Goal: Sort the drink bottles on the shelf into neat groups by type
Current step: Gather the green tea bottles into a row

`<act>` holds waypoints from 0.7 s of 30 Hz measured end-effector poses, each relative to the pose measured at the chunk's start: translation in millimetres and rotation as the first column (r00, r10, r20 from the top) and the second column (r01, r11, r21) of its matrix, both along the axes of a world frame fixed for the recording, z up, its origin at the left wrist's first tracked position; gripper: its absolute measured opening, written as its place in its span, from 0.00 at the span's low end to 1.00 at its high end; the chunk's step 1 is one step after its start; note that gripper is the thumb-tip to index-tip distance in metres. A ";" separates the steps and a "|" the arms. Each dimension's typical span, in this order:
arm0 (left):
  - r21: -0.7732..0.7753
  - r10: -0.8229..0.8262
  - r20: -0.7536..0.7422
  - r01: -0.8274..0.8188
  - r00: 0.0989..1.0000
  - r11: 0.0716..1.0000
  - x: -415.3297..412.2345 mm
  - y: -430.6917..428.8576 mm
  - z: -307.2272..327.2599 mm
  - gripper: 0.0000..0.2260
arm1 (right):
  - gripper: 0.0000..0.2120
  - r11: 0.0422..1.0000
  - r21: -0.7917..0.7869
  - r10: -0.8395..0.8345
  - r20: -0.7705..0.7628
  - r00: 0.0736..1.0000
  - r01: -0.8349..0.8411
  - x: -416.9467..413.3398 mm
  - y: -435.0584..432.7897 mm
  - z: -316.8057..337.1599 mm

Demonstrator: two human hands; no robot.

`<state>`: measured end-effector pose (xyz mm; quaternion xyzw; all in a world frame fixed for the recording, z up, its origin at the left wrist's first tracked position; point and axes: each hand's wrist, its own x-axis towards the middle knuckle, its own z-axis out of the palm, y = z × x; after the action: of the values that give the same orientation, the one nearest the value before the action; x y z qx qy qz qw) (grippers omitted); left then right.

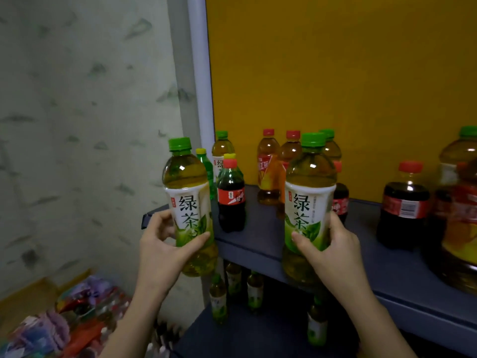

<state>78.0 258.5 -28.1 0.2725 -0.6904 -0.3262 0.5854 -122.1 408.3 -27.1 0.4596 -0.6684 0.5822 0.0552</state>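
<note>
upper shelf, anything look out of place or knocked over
Nothing is tipped or spilled, but types are mixed: a small cola bottle stands by green soda bottles at left, with a green tea bottle behind.

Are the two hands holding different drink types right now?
No: the left hand grips the left green tea bottle and the right hand grips the right green tea bottle, with matching green caps and labels.

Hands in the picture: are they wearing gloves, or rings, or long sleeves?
No. The left hand and the right hand are both bare: no gloves, no rings, no watch or bracelet to be seen. The arms are bare too, as far as the picture shows, with no sleeve in view.
</note>
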 end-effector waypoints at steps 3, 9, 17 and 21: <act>0.021 -0.080 0.010 0.080 0.997 0.997 -3.6 -54.1 -0.1 0.22 | 0.17 0.995 0.019 -0.093 0.020 0.995 0.093 8.2 -33.1 1.5; 0.051 -0.221 0.038 0.219 0.975 0.974 -27.7 -123.3 -1.2 0.24 | 0.17 0.976 0.079 -0.206 0.038 0.978 0.202 12.7 -79.5 2.5; 0.035 -0.333 0.064 0.332 0.941 0.943 -51.9 -153.0 -7.8 0.25 | 0.23 0.981 0.084 -0.184 0.126 0.975 0.175 6.6 -96.7 -0.5; 0.060 -0.361 0.102 0.357 0.927 0.932 -54.8 -162.1 -9.1 0.27 | 0.24 0.965 0.088 -0.249 0.031 0.968 0.245 1.1 -101.1 -3.3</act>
<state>23.2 96.4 -37.1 0.1710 -0.7533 -0.4260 0.4710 -120.9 307.2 -30.4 0.3624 -0.7453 0.5517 0.0942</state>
